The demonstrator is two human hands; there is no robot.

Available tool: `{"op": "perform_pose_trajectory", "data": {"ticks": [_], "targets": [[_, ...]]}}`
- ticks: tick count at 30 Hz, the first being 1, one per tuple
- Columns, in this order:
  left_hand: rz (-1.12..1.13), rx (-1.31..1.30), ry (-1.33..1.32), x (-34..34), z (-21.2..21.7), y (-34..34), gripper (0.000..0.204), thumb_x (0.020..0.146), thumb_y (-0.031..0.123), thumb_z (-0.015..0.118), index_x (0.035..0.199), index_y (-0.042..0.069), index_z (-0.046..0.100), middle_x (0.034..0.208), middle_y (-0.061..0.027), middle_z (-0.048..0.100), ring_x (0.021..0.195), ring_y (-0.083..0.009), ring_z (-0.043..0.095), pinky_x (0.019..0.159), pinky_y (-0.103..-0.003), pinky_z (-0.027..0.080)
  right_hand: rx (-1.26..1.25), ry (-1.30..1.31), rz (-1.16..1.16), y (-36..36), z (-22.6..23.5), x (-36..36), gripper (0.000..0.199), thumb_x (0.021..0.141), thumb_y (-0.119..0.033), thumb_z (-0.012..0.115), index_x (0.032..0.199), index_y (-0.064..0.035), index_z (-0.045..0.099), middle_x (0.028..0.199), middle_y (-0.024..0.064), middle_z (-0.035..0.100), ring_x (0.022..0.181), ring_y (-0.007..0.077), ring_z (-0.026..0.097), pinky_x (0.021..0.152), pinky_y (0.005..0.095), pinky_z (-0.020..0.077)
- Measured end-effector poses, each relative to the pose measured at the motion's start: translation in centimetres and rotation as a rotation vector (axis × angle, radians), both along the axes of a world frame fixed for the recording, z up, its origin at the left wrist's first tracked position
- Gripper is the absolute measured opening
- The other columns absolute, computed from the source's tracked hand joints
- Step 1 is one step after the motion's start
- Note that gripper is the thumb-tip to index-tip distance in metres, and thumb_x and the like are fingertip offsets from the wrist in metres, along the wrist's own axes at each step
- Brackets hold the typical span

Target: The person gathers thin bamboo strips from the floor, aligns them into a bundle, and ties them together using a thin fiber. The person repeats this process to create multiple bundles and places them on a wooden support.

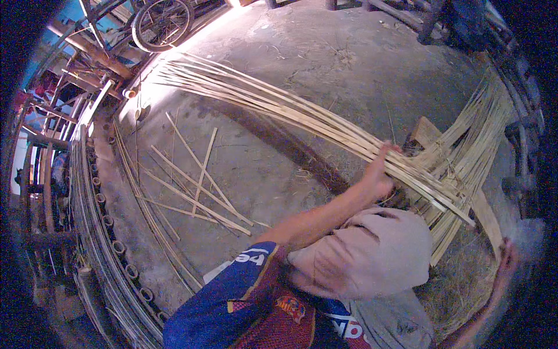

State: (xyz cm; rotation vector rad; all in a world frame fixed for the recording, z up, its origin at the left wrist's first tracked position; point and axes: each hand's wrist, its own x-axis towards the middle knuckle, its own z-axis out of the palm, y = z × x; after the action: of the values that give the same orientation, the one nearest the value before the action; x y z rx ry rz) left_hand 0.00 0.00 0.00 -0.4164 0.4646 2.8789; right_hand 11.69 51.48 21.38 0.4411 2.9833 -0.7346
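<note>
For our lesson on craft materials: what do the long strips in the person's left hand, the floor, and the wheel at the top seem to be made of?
Long strips: probably split bamboo or cane, pale yellow, matt, thin and flexing, gripped by the left hand.
Floor: looks like bare concrete or packed earth, grey, rough and cracked.
Wheel: likely a rubber tyre on a metal spoked rim; too small to be sure.

My right hand sits blurred at the dark rim, so I cannot tell whether its fingers are closed. My bent knee hides the near ends of the bamboo strips. The bicycle wheel is cut off at the top edge.
</note>
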Motion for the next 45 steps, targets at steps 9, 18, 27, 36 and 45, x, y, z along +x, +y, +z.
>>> {"op": "perform_pose_trajectory", "data": {"ticks": [9,18,27,36,45], "targets": [[-0.285,0.167,-0.014,3.1,1.1,14.4,0.032,0.091,0.037,0.066,0.117,0.02,0.059,0.114,0.002,0.061,0.099,-0.0208,0.058,0.088,-0.045,0.047,0.006,0.275,0.902,-40.4,5.5,-9.6,0.044,0.09,-0.022,0.065,0.13,-0.0078,0.056,0.13,0.0117,0.059,0.12,0.0262,0.056,0.103,0.0386,0.0416],[-0.805,-0.198,0.331,5.6,2.6,14.1,0.043,0.09,0.025,0.068,0.128,0.012,0.053,0.121,-0.0054,0.061,0.107,-0.0219,0.058,0.094,-0.04,0.048,0.423,-0.144,0.919,-41.3,-10.4,-15.4,0.106,0.065,-0.041,0.086,0.149,-0.0173,0.027,0.106,0.0193,0.062,0.1,0.0392,0.062,0.08,0.0495,0.0512],[-0.846,-0.213,0.33,6.4,4.4,-9.4,0.056,0.091,0.017,0.066,0.139,-0.002,0.042,0.137,-0.0147,0.053,0.129,-0.0245,0.05,0.108,-0.035,0.041,0.332,-0.057,0.843,-33.1,-0.1,-9.0,0.083,0.06,-0.017,0.086,0.133,-0.0118,0.048,0.111,0.0169,0.063,0.096,0.0378,0.062,0.079,0.0429,0.0513],[0.264,0.009,-0.007,3.4,-1.7,-31.4,0.096,0.071,0.073,0.068,0.138,0.009,0.043,0.137,-0.0126,0.049,0.123,-0.0336,0.048,0.107,-0.053,0.039,0.613,-0.012,0.618,-23.6,3.5,1.3,0.079,0.054,-0.014,0.088,0.123,-0.0098,0.049,0.112,0.0134,0.062,0.097,0.0371,0.061,0.079,0.0469,0.0484],[0.275,-0.232,0.08,-3.6,-0.1,-23.9,0.069,0.08,0.053,0.066,0.13,0.007,0.053,0.129,-0.0168,0.055,0.122,-0.035,0.05,0.108,-0.058,0.035,0.833,0.242,0.412,-17.6,5.0,12.4,0.072,0.058,-0.011,0.081,0.123,-0.0115,0.053,0.117,0.0099,0.061,0.108,0.0319,0.059,0.08,0.0438,0.0488]]}}
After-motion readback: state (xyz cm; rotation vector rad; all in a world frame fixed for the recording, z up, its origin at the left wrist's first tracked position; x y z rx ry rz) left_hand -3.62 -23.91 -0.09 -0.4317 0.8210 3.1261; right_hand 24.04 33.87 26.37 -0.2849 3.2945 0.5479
